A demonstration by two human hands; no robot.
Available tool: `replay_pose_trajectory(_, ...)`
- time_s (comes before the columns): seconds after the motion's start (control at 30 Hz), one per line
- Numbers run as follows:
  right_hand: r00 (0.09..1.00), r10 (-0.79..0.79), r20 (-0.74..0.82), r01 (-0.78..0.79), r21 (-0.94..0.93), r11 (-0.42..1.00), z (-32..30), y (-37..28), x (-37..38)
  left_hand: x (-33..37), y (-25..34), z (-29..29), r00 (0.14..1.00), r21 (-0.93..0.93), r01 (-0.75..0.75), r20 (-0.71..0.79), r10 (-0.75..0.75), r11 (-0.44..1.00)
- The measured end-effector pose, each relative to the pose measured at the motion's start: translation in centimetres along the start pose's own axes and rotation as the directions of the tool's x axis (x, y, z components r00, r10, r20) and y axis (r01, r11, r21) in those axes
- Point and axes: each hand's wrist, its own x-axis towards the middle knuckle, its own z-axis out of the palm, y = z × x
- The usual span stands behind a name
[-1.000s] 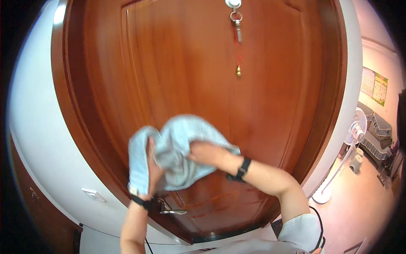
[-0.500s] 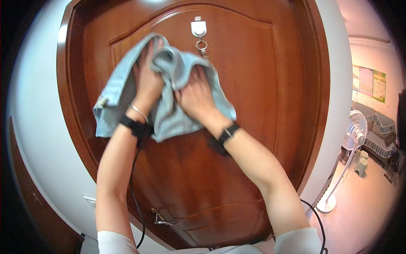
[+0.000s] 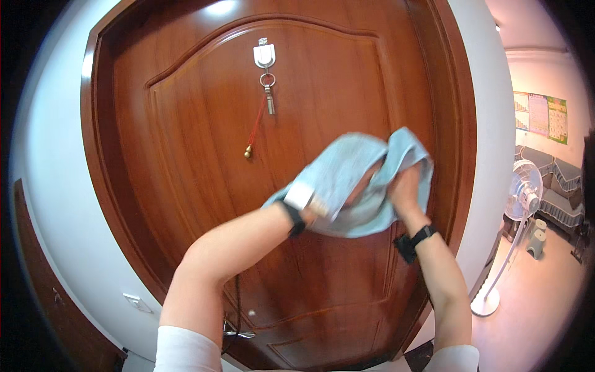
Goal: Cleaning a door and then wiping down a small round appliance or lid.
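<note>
A light blue towel (image 3: 347, 158) spans both my hands in front of the right half of a brown wooden door (image 3: 204, 167). Cloth covers most of my left hand (image 3: 361, 186); a strip of its skin shows in the folds, and it appears closed on the towel. My right hand (image 3: 405, 189) grips the towel's right part, its fingertips hidden under the fabric. Black bands circle both wrists. Higher up on the door, a white hook (image 3: 264, 56) carries a ring with a metal clip (image 3: 269, 99) and a red cord ending in a small gold-coloured pendant (image 3: 248, 151).
A metal door handle (image 3: 238, 332) sits low, beside my left upper arm. The door frame (image 3: 455, 124) borders a white wall at right. Beyond stand a white floor fan (image 3: 524, 192), a grey sofa (image 3: 561, 198) and stools (image 3: 537, 242). A wall switch (image 3: 137, 302) is at lower left.
Both hands have moved right and down across the door with the towel. The hanging clip and red cord, covered before, now show.
</note>
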Motion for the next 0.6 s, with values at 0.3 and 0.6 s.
replay_pose_trajectory(0.3,0.986,0.137,-0.092,-0.143,-0.062,0.988,1.9,-2.0,17.2,9.4,-16.2,-5.8,0.951,0.538,0.309,-0.156,-0.267,0.784)
replay_pose_trajectory(0.6,0.982,-0.159,0.103,0.159,0.009,0.987,5.5,-14.1,25.8,0.1,-25.7,-13.9,0.853,0.553,0.498,-0.177,-0.490,0.668)
